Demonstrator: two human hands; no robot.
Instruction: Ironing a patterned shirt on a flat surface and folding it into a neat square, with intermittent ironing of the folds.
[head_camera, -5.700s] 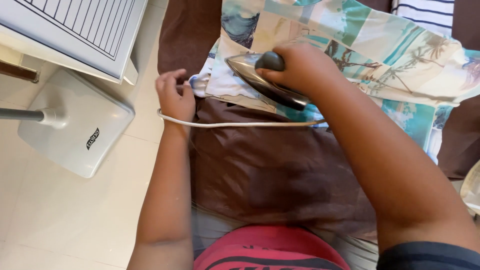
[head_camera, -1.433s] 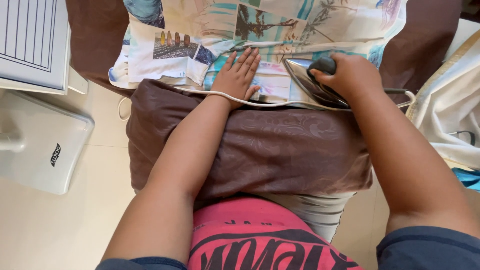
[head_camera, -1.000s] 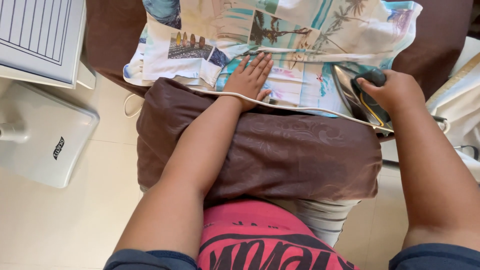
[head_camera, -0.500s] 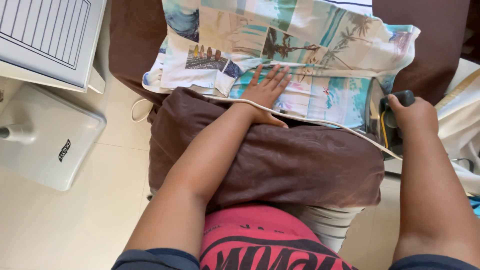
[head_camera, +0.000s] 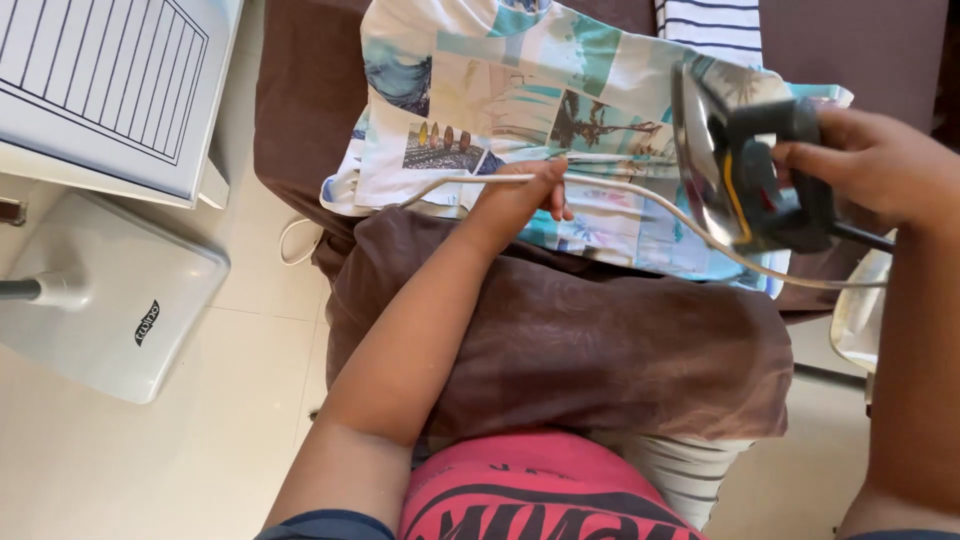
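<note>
A: Pale tiled floor (head_camera: 150, 470) on the left, brown padded board (head_camera: 600, 350) in the middle. What's around?

B: White fan base (head_camera: 110, 300) on the floor at left, with a grey pole coming in from the frame edge. White slatted panel (head_camera: 100, 90) above it, top left. Striped cloth (head_camera: 710, 25) at the top edge, and a pale object (head_camera: 860, 310) at the right edge, partly cut off.

A: Anything in the way?

B: White cord (head_camera: 640, 200) runs from the left side of the board, under the left hand (head_camera: 520, 195), across the shirt to the iron. It loops off the board's left edge near the floor. Left forearm lies diagonally over the brown cover.

A: Free room?

B: Bare brown cover below the shirt, wide strip. Board's left edge drops to open floor; the right edge is close to that pale object. Shirt hem hangs just past the board's right side.

A: The shirt?

B: Printed shirt (head_camera: 500, 110), white and teal panels with palm trees and beach scenes, spread flat over the board's far half, some folds at the left.

A: The iron?

B: Iron (head_camera: 745, 175) is off the fabric, tipped up on its side, shiny soleplate facing left, dark body and handle to the right.

A: Hands?

B: Well apart. Right hand (head_camera: 880, 165) clamped round the iron's handle. Left hand rests fingers down on the shirt, touching the cord; can't tell if it's pinching it.
</note>
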